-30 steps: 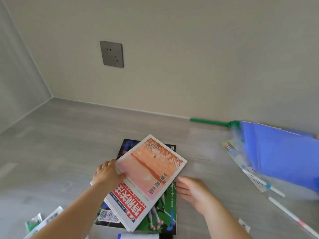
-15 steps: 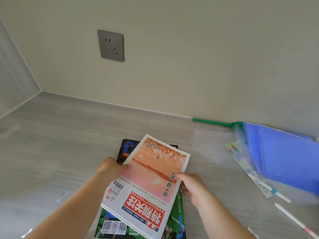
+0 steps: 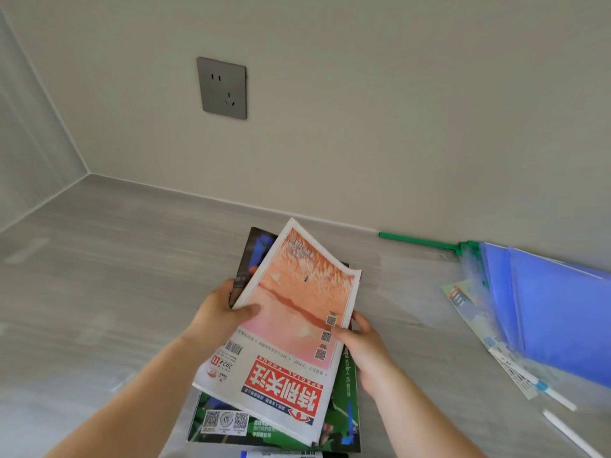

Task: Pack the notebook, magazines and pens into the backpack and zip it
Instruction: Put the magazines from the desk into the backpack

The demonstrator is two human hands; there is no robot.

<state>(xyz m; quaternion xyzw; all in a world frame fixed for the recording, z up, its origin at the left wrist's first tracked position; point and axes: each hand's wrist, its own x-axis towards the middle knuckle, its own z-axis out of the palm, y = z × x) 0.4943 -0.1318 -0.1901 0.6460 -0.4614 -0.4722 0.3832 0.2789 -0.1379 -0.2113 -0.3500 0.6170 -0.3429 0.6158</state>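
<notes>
Both hands grip a stack of magazines above the grey table. The left hand clasps the left edge, thumb on the cover of the top magazine, fingers hidden beneath. The right hand clasps the right edge, thumb near the printed QR codes. The top magazine has an orange-pink cover with a red title block and is turned with its title toward the person. Under it is a green-covered magazine, its lower edge near the bottom of the view; whether that edge touches the table cannot be told. A dark cover shows behind the top left corner of the stack.

To the right, well apart from the stack, blue plastic folders lie on the table over printed sheets. Two white pens lie near the folders' lower edge. A green rod lies along the wall base. A grey wall socket is mounted above. The backpack is out of view.
</notes>
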